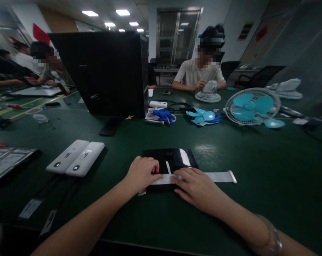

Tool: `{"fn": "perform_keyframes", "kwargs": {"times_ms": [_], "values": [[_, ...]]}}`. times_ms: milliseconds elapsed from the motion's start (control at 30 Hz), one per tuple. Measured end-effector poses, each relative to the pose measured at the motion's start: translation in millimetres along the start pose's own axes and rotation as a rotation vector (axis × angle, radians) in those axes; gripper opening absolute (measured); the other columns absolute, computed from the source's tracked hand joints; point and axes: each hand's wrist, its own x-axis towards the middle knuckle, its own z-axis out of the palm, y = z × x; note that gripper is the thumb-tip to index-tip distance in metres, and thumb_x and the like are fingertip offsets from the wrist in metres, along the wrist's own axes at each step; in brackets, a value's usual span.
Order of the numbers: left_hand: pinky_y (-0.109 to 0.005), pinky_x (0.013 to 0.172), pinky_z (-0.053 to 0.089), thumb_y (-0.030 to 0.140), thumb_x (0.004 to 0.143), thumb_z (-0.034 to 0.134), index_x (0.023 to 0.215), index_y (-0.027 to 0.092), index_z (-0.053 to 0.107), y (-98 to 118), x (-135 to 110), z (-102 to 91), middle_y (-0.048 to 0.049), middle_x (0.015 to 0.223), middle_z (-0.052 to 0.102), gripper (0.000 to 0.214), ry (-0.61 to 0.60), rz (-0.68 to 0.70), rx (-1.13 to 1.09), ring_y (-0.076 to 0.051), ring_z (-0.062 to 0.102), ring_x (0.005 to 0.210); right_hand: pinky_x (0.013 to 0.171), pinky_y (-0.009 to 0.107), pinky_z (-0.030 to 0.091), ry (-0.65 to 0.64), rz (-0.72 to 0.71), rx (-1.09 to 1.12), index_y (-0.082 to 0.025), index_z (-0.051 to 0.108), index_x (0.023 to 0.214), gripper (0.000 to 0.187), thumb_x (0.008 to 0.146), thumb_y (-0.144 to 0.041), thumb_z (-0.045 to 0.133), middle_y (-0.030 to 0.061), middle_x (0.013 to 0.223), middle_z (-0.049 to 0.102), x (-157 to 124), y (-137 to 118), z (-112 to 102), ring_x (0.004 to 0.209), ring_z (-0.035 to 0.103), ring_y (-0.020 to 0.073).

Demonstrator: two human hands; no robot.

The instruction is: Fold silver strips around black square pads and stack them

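Across a thin black panel [154, 153] lying on the table runs a flat white ribbon cable [218, 176], whose connector end sticks out past the panel's right side. My left hand [142, 172] rests at the panel's left part, fingers curled and thumb pressing down on the cable. Over the middle of the cable lies my right hand [196, 186], its fingers stretched out and the thumb apart, below the cable. A narrow white strip [168, 167] runs up the panel between the two hands. The underside of my right fingers is hidden.
Two white power banks [86, 158] with cords lie left, near a dark phone [110, 126]. A large black case [104, 73] stands behind. Blue gloves [164, 115], loose fan blades [200, 115] and a fan [252, 106] lie farther back. A person [200, 73] handles a fan part opposite.
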Motion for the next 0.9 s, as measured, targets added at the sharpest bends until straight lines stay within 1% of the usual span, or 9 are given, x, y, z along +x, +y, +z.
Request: {"fn": "perform_keyframes", "kwargs": {"times_ms": [133,200,267,400,433,567,667,800,900], "values": [[-0.029,0.062,0.032,0.050,0.074,0.067,0.076,0.021,0.062,-5,2,2.7,0.0013,0.075,0.061,0.029,0.039,-0.019,-0.090,-0.016,0.053,0.067,0.090,0.044,0.046,-0.004,0.014,0.005,-0.023,0.061,0.122,0.035,0.090,-0.036,0.053,0.0096,0.121,0.058,-2,0,0,0.110,0.054,0.0259],[-0.028,0.057,0.030,0.054,0.077,0.062,0.072,0.020,0.061,-10,4,5.3,0.0005,0.070,0.059,0.034,0.082,-0.078,-0.160,-0.015,0.051,0.062,0.092,0.046,0.045,0.010,0.020,0.012,-0.024,0.061,0.123,0.036,0.090,-0.036,0.054,0.0099,0.126,0.056,-4,1,0,0.113,0.053,0.0269],[-0.026,0.054,0.031,0.053,0.081,0.056,0.072,0.020,0.061,-17,7,8.1,0.0007,0.066,0.057,0.035,0.124,-0.131,-0.259,-0.014,0.050,0.059,0.095,0.048,0.044,0.017,0.023,0.037,-0.025,0.059,0.125,0.038,0.089,-0.036,0.055,0.0093,0.132,0.053,-5,2,-1,0.116,0.051,0.0276],[-0.025,0.054,0.034,0.053,0.083,0.053,0.072,0.018,0.058,-31,14,12.1,0.0009,0.066,0.056,0.037,0.200,-0.198,-0.565,-0.014,0.049,0.059,0.102,0.049,0.039,-0.004,0.060,0.142,-0.025,0.046,0.139,0.052,0.090,-0.043,0.051,0.0075,0.141,0.046,-8,10,-2,0.125,0.045,0.0263],[-0.024,0.054,0.035,0.054,0.082,0.054,0.070,0.018,0.056,-33,16,12.6,0.0015,0.064,0.054,0.038,0.249,-0.217,-0.624,-0.013,0.049,0.059,0.104,0.049,0.037,-0.016,0.079,0.165,-0.025,0.042,0.142,0.055,0.091,-0.045,0.050,0.0070,0.143,0.044,-8,13,-2,0.128,0.043,0.0259],[-0.024,0.057,0.038,0.055,0.080,0.056,0.069,0.018,0.054,-37,19,12.4,0.0017,0.065,0.052,0.039,0.318,-0.287,-0.819,-0.014,0.050,0.063,0.110,0.051,0.029,-0.087,0.125,0.249,-0.027,0.037,0.145,0.059,0.093,-0.052,0.044,0.0052,0.148,0.036,-9,24,-1,0.135,0.033,0.0256],[-0.025,0.058,0.038,0.056,0.080,0.055,0.066,0.018,0.051,-37,19,12.3,0.0018,0.064,0.050,0.040,0.331,-0.329,-0.858,-0.014,0.049,0.063,0.111,0.050,0.028,-0.115,0.135,0.303,-0.027,0.036,0.146,0.062,0.092,-0.054,0.044,0.0052,0.150,0.033,-8,27,0,0.137,0.030,0.0257],[-0.025,0.059,0.037,0.059,0.081,0.052,0.063,0.019,0.051,-37,18,13.3,0.0029,0.060,0.047,0.044,0.331,-0.321,-0.818,-0.014,0.046,0.061,0.112,0.051,0.026,-0.125,0.125,0.321,-0.027,0.034,0.147,0.068,0.088,-0.059,0.048,0.0052,0.152,0.028,-5,24,2,0.139,0.025,0.0277],[-0.026,0.061,0.037,0.057,0.082,0.052,0.063,0.019,0.053,-37,18,13.2,0.0033,0.061,0.048,0.043,0.309,-0.317,-0.839,-0.014,0.047,0.062,0.112,0.053,0.024,-0.138,0.107,0.319,-0.029,0.033,0.148,0.070,0.087,-0.060,0.050,0.0042,0.153,0.026,-2,20,2,0.140,0.021,0.0289]]}}
